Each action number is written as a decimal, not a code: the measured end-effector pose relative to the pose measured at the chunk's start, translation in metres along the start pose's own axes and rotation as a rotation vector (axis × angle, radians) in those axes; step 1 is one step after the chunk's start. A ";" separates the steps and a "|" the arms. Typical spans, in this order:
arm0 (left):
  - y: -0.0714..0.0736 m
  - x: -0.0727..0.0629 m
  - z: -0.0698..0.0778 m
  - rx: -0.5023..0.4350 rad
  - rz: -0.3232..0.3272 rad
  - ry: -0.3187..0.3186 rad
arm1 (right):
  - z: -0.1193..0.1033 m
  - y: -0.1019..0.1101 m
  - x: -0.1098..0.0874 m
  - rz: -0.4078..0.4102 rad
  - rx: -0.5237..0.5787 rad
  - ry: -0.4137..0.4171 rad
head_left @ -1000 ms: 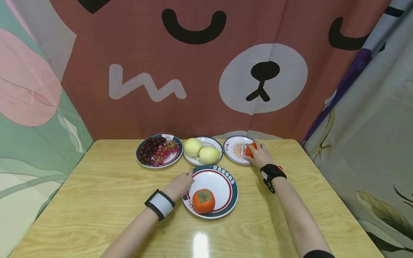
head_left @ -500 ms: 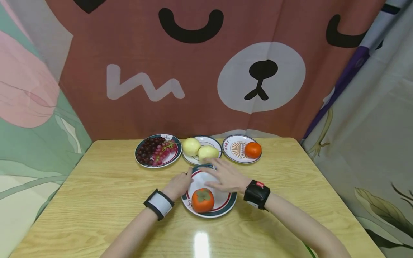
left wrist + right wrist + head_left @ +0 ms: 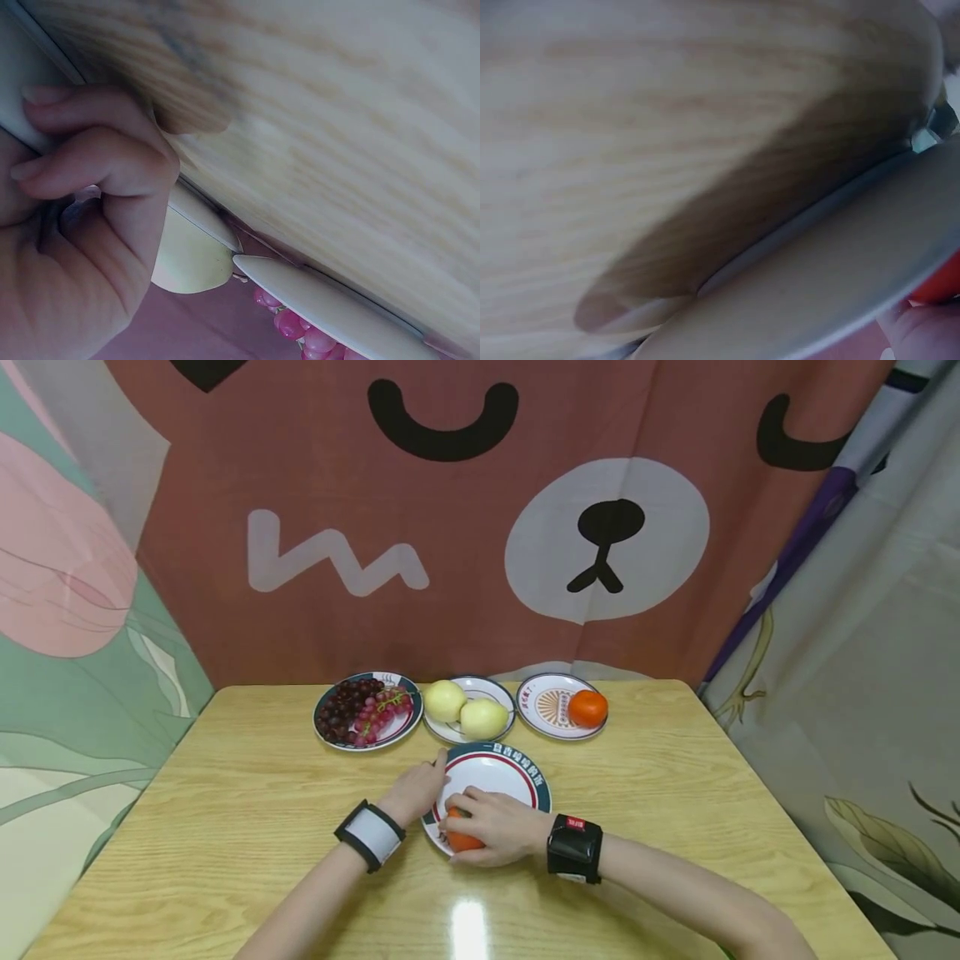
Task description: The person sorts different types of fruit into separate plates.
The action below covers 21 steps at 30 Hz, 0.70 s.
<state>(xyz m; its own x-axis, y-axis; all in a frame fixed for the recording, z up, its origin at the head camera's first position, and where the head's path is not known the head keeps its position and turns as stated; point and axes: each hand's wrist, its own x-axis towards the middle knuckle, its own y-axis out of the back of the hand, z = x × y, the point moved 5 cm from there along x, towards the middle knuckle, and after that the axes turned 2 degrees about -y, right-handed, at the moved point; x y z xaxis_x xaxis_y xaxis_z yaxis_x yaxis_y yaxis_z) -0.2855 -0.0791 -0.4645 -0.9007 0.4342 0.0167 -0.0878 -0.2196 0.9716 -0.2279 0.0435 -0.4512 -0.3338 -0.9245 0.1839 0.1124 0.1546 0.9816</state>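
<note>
An orange persimmon (image 3: 461, 842) sits at the near left part of a white plate (image 3: 517, 762) with a dark green rim. My right hand (image 3: 498, 829) reaches over the plate from the right, its fingers curled round the persimmon and covering most of it. At the plate's left edge, my left hand (image 3: 412, 793) grips the rim; in the left wrist view its bent fingers (image 3: 97, 165) lie at the plate's edge. The plate's pale side (image 3: 802, 277) fills the lower part of the right wrist view, with a bit of the persimmon (image 3: 940, 281) beyond.
Behind stand three plates in a row: a plate of dark and red grapes (image 3: 367, 710), a plate with two pale yellow pears (image 3: 483, 718), and a small white plate (image 3: 536, 714) bearing an orange-red fruit (image 3: 588, 708). A bear-print curtain (image 3: 465, 635) hangs behind the wooden table (image 3: 225, 810).
My right hand has let go of the orange-red fruit on the small plate, moved left and toward me, and closed round the persimmon. My left hand has stayed on the rim.
</note>
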 end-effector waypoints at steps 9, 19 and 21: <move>-0.001 0.003 -0.003 -0.030 -0.035 0.044 | 0.092 0.018 -0.010 0.225 -0.113 -0.353; -0.006 0.005 -0.001 -0.034 -0.096 0.086 | 0.204 -0.006 -0.045 0.101 -0.139 -0.873; -0.006 0.005 0.000 -0.034 -0.110 0.097 | 0.210 -0.012 -0.048 0.042 -0.158 -0.879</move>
<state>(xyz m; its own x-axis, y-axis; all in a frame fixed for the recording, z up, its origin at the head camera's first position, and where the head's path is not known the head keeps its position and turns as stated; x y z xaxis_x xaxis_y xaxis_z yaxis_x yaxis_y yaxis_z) -0.2895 -0.0756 -0.4705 -0.9215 0.3715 -0.1134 -0.2009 -0.2061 0.9577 -0.4100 0.1597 -0.4606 -0.9159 -0.3087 0.2566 0.2464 0.0723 0.9665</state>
